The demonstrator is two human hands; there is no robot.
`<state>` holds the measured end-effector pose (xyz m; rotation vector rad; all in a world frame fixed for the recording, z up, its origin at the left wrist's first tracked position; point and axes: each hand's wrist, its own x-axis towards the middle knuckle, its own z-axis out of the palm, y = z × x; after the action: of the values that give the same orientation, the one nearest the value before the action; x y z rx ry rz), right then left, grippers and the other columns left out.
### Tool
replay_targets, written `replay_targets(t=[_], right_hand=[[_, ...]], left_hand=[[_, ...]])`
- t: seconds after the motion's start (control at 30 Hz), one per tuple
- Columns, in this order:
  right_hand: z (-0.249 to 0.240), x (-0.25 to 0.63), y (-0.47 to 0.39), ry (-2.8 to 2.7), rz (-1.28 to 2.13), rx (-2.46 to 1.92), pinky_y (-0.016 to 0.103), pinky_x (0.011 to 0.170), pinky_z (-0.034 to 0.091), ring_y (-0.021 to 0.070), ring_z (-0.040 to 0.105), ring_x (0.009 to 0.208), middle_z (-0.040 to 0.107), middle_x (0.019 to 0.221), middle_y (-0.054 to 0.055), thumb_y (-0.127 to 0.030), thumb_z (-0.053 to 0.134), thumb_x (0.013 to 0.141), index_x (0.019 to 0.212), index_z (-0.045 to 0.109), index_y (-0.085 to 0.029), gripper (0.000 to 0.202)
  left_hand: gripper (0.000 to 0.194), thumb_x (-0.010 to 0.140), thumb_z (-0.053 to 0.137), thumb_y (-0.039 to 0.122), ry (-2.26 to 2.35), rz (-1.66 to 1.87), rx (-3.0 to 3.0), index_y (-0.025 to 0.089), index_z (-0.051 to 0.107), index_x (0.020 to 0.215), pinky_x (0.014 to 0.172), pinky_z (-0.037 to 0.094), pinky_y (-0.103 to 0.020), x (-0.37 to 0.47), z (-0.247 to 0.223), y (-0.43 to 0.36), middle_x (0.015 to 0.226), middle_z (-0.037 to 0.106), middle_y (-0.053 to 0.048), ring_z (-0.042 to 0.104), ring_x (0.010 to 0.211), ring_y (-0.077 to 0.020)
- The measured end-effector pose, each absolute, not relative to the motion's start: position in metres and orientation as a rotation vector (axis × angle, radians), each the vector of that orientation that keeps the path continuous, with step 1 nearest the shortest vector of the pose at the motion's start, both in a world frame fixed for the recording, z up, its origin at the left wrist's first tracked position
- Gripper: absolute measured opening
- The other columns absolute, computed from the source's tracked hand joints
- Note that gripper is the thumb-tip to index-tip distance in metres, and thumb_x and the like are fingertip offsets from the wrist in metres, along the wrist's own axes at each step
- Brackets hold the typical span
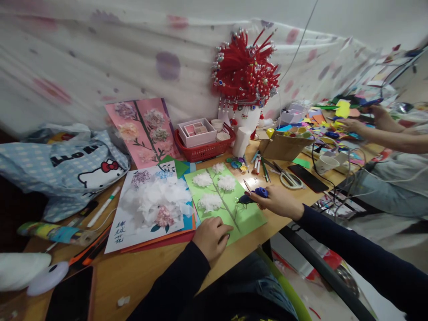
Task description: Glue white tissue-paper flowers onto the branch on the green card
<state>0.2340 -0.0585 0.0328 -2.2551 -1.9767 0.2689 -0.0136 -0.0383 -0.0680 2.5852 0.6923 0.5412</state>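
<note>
Green rectangular paper sheet [249,218], carrying white ruffled flowers [210,203], lies at frame centre on the wooden tabletop [112,278]. Right hand [279,201], right of centre, grips a blue-and-black tool [261,192], apparently a glue gun, tip above the sheet. Left hand [210,236], loosely curled, nothing visibly grasped, rests along the lower edge. Keep the sheet flat; apply glue sparingly.

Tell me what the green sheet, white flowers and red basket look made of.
Green sheet: seems matte paper or card, flat, straight-edged. White flowers: probably soft, matte tissue or gauze, thin, ruffled. Red basket: likely smooth plastic, evenly coloured, stiff-walled.
</note>
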Motion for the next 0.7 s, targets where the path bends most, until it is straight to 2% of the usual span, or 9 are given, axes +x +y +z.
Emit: replay_targets(t=[0.33, 0.7], right_hand=[[0.041, 0.236, -0.065, -1.917, 0.469, -2.306, 0.029, 0.057, 0.035, 0.017, 0.056, 0.051, 0.061, 0.052, 0.007, -0.077, 0.03, 0.084, 0.048, 0.057, -0.02, 0.073], [0.037, 0.246, -0.071, -1.887, 0.462, -2.337, 0.029, 0.053, 0.032, 0.0165, 0.054, 0.048, 0.06, 0.051, 0.007, -0.075, 0.033, 0.084, 0.048, 0.055, -0.02, 0.07]], left_hand=[[0.027, 0.083, 0.054, 0.017, 0.704, 0.529, 2.571, 0.022, 0.07, 0.105, 0.072, 0.044, -0.034, -0.014, -0.066, -0.039, 0.085, 0.059, -0.006, 0.057, 0.081, -0.0207], [0.027, 0.084, 0.054, 0.017, 0.711, 0.547, 2.56, 0.023, 0.071, 0.104, 0.07, 0.043, -0.033, -0.014, -0.066, -0.04, 0.083, 0.058, -0.005, 0.056, 0.079, -0.0198]])
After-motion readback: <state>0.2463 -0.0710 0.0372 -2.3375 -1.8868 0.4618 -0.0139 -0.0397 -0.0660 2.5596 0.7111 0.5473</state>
